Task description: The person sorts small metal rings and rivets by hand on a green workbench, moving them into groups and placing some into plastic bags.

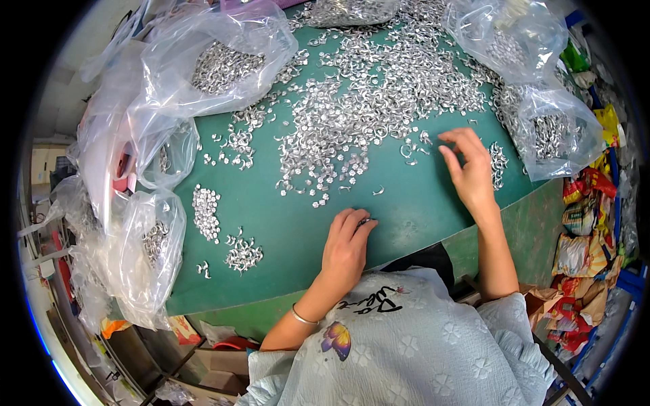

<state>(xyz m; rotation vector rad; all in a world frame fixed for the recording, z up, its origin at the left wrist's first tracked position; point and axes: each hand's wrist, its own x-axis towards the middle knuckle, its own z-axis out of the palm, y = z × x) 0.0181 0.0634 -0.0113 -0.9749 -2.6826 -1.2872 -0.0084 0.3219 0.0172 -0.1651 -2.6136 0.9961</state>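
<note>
Small silver metal pieces, many of them curved like hooks, lie in a wide heap over the far part of the green tabletop. My left hand rests near the front edge, its fingertips pinched on a small metal piece that shows only in part. Over to the right, my right hand hovers with thumb and index finger apart, holding nothing. Just left of its fingertips are a loose piece and a few others. One lone curved piece sits between the heap and my left hand.
Smaller piles stand at left: rounded pieces and hooked ones. Clear plastic bags of metal pieces flank the heap, one at far left and another at right. Colourful packages are stacked beyond the table's right edge.
</note>
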